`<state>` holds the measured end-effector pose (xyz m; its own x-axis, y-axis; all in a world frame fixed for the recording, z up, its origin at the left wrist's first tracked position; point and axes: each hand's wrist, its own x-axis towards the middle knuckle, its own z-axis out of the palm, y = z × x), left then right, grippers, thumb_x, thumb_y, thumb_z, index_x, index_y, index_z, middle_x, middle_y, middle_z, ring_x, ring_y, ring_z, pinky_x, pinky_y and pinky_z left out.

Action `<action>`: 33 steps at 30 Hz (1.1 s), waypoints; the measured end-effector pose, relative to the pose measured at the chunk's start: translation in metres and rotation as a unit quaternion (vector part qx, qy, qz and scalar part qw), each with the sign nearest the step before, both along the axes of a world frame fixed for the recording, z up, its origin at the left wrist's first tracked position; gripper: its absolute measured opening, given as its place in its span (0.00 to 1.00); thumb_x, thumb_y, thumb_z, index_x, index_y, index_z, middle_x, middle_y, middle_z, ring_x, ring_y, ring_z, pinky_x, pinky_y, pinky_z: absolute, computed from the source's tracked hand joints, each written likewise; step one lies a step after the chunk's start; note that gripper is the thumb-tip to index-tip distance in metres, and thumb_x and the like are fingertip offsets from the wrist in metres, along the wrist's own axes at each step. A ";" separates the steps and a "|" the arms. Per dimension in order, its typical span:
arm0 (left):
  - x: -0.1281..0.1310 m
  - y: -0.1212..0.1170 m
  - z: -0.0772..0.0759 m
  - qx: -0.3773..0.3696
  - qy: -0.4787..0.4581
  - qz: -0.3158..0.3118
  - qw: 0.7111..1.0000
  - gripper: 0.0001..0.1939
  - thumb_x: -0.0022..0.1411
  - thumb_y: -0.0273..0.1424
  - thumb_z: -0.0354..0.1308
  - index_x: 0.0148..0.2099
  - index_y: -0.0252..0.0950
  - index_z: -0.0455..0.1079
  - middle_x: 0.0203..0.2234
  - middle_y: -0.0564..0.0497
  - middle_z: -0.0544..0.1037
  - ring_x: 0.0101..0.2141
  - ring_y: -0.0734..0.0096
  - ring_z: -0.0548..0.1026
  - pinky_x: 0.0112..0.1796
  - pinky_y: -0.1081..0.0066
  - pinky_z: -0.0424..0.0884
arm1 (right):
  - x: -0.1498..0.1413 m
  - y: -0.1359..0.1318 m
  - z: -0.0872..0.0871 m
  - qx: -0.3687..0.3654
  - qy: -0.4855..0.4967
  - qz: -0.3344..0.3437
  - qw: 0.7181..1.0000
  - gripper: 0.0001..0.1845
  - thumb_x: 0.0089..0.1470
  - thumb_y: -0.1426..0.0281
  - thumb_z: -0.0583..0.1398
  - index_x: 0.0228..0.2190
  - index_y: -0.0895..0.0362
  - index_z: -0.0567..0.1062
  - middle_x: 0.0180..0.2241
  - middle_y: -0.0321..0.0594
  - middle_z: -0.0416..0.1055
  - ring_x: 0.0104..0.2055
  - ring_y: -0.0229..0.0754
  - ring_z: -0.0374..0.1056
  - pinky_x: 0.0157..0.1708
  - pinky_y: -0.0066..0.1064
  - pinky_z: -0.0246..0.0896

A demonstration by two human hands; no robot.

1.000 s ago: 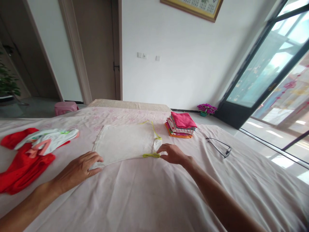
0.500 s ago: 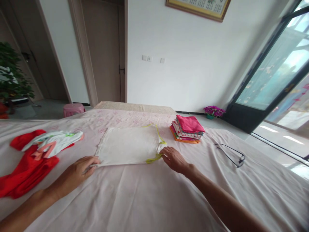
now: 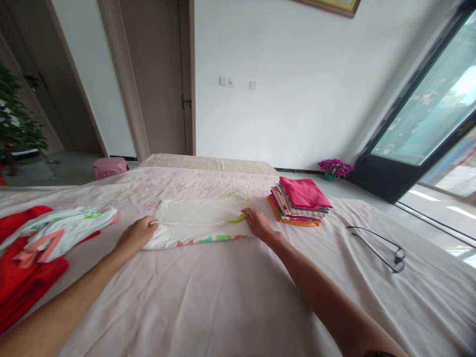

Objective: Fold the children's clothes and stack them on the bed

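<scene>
A white garment with yellow-green trim (image 3: 201, 220) lies on the pale pink bed sheet (image 3: 223, 297), its near edge folded over so a coloured print shows along the fold. My left hand (image 3: 137, 234) is closed on the garment's left end. My right hand (image 3: 258, 224) pinches its right end, beside the yellow trim. Both arms reach forward across the bed.
A stack of folded clothes topped by a pink piece (image 3: 299, 201) sits right of the garment. A heap of red and white clothes (image 3: 40, 238) lies at the left. Black-framed glasses (image 3: 383, 248) rest on the sheet at the right. A pink stool (image 3: 106, 167) stands beyond the bed.
Both hands have lifted the garment's near edge and carried it away from me, folding it over; the printed side now shows along the fold.
</scene>
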<state>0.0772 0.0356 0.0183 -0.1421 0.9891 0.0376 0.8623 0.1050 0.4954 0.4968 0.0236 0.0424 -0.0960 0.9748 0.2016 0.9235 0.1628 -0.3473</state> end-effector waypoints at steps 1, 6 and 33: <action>-0.001 0.004 -0.001 -0.002 0.004 0.003 1.000 0.20 0.58 0.42 0.49 0.45 0.38 0.74 0.39 0.45 0.81 0.40 0.56 0.78 0.37 0.67 0.68 | 0.001 0.001 -0.003 0.008 0.003 0.002 1.000 0.18 0.65 0.67 0.49 0.51 0.52 0.74 0.51 0.42 0.75 0.53 0.47 0.69 0.52 0.33 0.60; 0.008 0.007 0.006 -0.012 0.059 0.035 0.998 0.20 0.62 0.40 0.44 0.49 0.39 0.71 0.43 0.43 0.81 0.43 0.54 0.78 0.39 0.66 0.69 | 0.002 0.005 -0.008 0.042 0.024 -0.003 0.999 0.17 0.65 0.66 0.50 0.49 0.53 0.74 0.51 0.41 0.74 0.52 0.45 0.69 0.50 0.32 0.61; 0.076 -0.032 -0.003 0.098 0.213 -0.321 0.917 0.33 0.69 0.52 0.37 0.70 0.44 0.51 0.69 0.46 0.53 0.68 0.56 0.51 0.64 0.53 0.50 | -0.014 -0.020 -0.029 0.033 -0.165 0.178 0.969 0.34 0.68 0.54 0.43 0.68 0.58 0.51 0.69 0.48 0.46 0.71 0.50 0.41 0.68 0.50 0.39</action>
